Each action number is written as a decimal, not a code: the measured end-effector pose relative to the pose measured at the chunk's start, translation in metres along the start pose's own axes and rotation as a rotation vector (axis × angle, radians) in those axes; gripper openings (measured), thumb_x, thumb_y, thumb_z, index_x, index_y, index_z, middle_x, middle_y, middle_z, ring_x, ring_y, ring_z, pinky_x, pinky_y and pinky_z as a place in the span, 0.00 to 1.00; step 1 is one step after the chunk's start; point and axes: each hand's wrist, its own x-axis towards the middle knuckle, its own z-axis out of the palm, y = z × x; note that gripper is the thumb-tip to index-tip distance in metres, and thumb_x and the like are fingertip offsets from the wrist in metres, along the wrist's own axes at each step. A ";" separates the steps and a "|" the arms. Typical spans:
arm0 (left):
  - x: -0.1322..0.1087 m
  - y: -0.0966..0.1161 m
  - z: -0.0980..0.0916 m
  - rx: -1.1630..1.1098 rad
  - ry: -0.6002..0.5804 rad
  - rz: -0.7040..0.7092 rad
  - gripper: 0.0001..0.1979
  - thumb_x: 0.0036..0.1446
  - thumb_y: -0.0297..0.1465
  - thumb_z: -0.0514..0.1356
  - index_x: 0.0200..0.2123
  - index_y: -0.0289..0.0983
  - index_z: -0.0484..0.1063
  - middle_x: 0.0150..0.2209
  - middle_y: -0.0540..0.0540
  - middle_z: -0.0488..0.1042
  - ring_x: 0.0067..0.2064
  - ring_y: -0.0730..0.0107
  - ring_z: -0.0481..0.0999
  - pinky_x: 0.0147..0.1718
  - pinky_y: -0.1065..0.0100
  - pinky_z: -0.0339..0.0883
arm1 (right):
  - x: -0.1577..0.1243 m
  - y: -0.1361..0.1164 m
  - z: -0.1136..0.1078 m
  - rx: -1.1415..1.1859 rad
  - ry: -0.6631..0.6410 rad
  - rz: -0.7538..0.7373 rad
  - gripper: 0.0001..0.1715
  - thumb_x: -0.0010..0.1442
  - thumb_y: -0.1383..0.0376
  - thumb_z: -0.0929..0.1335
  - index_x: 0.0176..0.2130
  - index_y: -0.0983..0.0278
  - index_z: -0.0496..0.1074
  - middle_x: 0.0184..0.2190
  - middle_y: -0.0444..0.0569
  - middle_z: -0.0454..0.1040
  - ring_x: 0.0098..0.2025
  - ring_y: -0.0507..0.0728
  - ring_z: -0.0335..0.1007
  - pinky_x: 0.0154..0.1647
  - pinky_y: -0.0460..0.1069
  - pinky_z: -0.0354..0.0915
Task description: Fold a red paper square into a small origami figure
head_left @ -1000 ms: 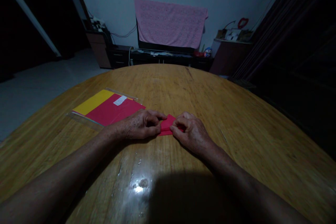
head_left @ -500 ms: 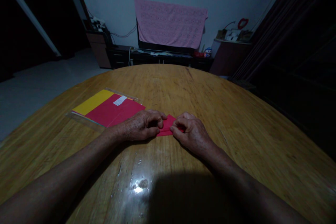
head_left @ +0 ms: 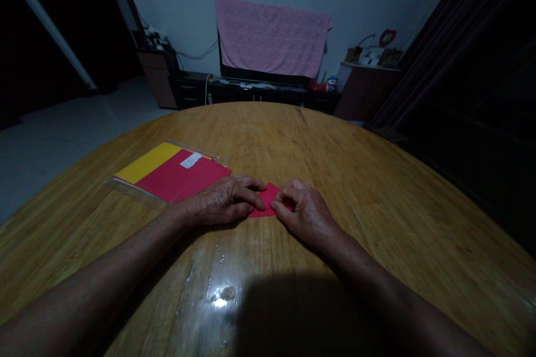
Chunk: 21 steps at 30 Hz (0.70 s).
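A folded piece of red paper (head_left: 266, 203) lies flat on the wooden table, pinched between both hands. My left hand (head_left: 220, 199) presses its fingertips on the paper's left end, and my right hand (head_left: 304, 215) grips the right end between fingers and thumb. Much of the paper is hidden under my fingers. To the left of my left hand lies a clear plastic packet (head_left: 167, 172) of coloured paper sheets, red and yellow on top, with a small white label. My left hand's knuckles come close to its near corner.
The round wooden table (head_left: 355, 167) has a curved far edge, with a glossy glare near me. Beyond it stand a low dark TV cabinet (head_left: 268, 92), a TV covered by a pink cloth (head_left: 272, 38), and a side shelf with small items (head_left: 371, 64).
My left fingers have flattened slightly over the red paper and shifted a little to the left. My right hand and the packet stay in place.
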 end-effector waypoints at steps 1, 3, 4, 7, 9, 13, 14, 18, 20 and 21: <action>0.000 0.000 0.000 0.011 -0.004 0.005 0.13 0.59 0.25 0.55 0.43 0.39 0.77 0.55 0.41 0.69 0.56 0.61 0.69 0.54 0.57 0.63 | 0.000 0.000 0.000 0.004 -0.002 0.007 0.07 0.57 0.67 0.69 0.26 0.62 0.69 0.28 0.47 0.68 0.33 0.55 0.64 0.34 0.51 0.60; 0.000 0.000 -0.001 0.038 -0.016 0.006 0.15 0.59 0.26 0.54 0.45 0.40 0.77 0.56 0.40 0.68 0.56 0.60 0.68 0.55 0.57 0.62 | 0.000 0.000 -0.001 0.020 -0.009 0.022 0.06 0.56 0.67 0.69 0.27 0.62 0.70 0.29 0.47 0.68 0.33 0.55 0.64 0.34 0.51 0.61; 0.000 0.001 -0.001 0.054 -0.025 0.003 0.15 0.60 0.26 0.54 0.46 0.40 0.77 0.56 0.40 0.67 0.57 0.60 0.68 0.55 0.56 0.62 | 0.000 -0.001 -0.002 0.029 -0.013 0.027 0.05 0.56 0.68 0.69 0.28 0.62 0.71 0.29 0.47 0.68 0.33 0.55 0.64 0.34 0.51 0.61; 0.000 0.003 -0.001 0.093 -0.054 -0.007 0.17 0.60 0.25 0.53 0.48 0.42 0.76 0.57 0.41 0.66 0.58 0.60 0.66 0.56 0.57 0.61 | 0.000 0.000 -0.003 0.050 -0.028 0.026 0.03 0.56 0.69 0.68 0.30 0.62 0.72 0.30 0.47 0.69 0.35 0.56 0.65 0.35 0.51 0.62; 0.000 0.004 -0.001 0.106 -0.062 -0.009 0.18 0.60 0.25 0.53 0.49 0.43 0.75 0.57 0.43 0.66 0.58 0.61 0.65 0.57 0.57 0.60 | 0.000 0.001 -0.003 0.059 -0.031 0.021 0.04 0.56 0.69 0.68 0.30 0.61 0.72 0.31 0.48 0.69 0.35 0.56 0.66 0.36 0.51 0.62; -0.001 0.004 0.001 0.108 -0.054 0.004 0.19 0.59 0.25 0.52 0.49 0.45 0.75 0.56 0.44 0.65 0.58 0.60 0.64 0.58 0.55 0.59 | -0.001 0.004 -0.002 0.090 0.002 0.017 0.02 0.56 0.68 0.69 0.31 0.61 0.73 0.32 0.48 0.69 0.37 0.56 0.67 0.37 0.51 0.63; -0.001 0.004 0.001 0.107 -0.055 0.004 0.20 0.59 0.25 0.52 0.50 0.45 0.75 0.56 0.44 0.65 0.58 0.59 0.64 0.58 0.54 0.59 | -0.002 0.005 -0.002 0.095 0.011 0.019 0.02 0.56 0.67 0.69 0.31 0.61 0.73 0.33 0.48 0.69 0.37 0.56 0.67 0.37 0.51 0.63; 0.000 0.008 0.001 0.143 -0.073 -0.008 0.22 0.58 0.24 0.52 0.52 0.45 0.73 0.58 0.42 0.63 0.59 0.57 0.62 0.58 0.51 0.58 | -0.003 0.008 -0.005 0.096 0.027 0.031 0.05 0.56 0.67 0.70 0.27 0.62 0.71 0.32 0.48 0.69 0.36 0.55 0.67 0.37 0.51 0.63; 0.000 0.009 0.001 0.170 -0.080 -0.008 0.22 0.58 0.24 0.52 0.53 0.45 0.73 0.58 0.42 0.63 0.59 0.56 0.62 0.58 0.52 0.58 | -0.004 0.011 -0.007 0.093 0.034 0.031 0.07 0.56 0.68 0.70 0.26 0.62 0.71 0.34 0.49 0.70 0.37 0.56 0.67 0.38 0.52 0.64; 0.000 0.010 0.001 0.179 -0.081 -0.008 0.22 0.58 0.24 0.52 0.53 0.45 0.72 0.58 0.42 0.63 0.59 0.57 0.62 0.58 0.52 0.58 | -0.005 0.012 -0.008 0.093 0.034 0.030 0.07 0.56 0.67 0.70 0.26 0.62 0.71 0.35 0.49 0.70 0.39 0.56 0.68 0.40 0.52 0.64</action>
